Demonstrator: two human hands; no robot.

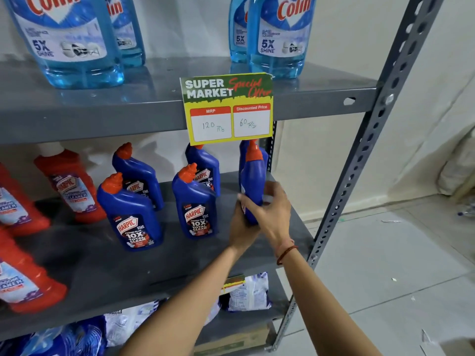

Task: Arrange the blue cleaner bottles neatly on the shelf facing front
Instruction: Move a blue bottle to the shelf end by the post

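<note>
Several dark blue Harpic cleaner bottles with orange caps stand on the middle grey shelf (108,263). Two front ones (131,214) (196,204) show their labels; two more (140,173) (205,168) stand behind them. At the shelf's right end both hands grip one blue bottle (253,176), turned edge-on so its label is hidden. My left hand (243,227) wraps its lower part from the left, and my right hand (272,211) holds it from the right. Another blue bottle (243,152) stands just behind it, mostly hidden.
Red Harpic bottles (69,186) fill the shelf's left side. Light blue Colin bottles (69,42) (280,34) stand on the upper shelf, with a yellow price card (228,109) hanging from its edge. A perforated grey upright (359,160) bounds the right. Packets (246,291) lie on the shelf below.
</note>
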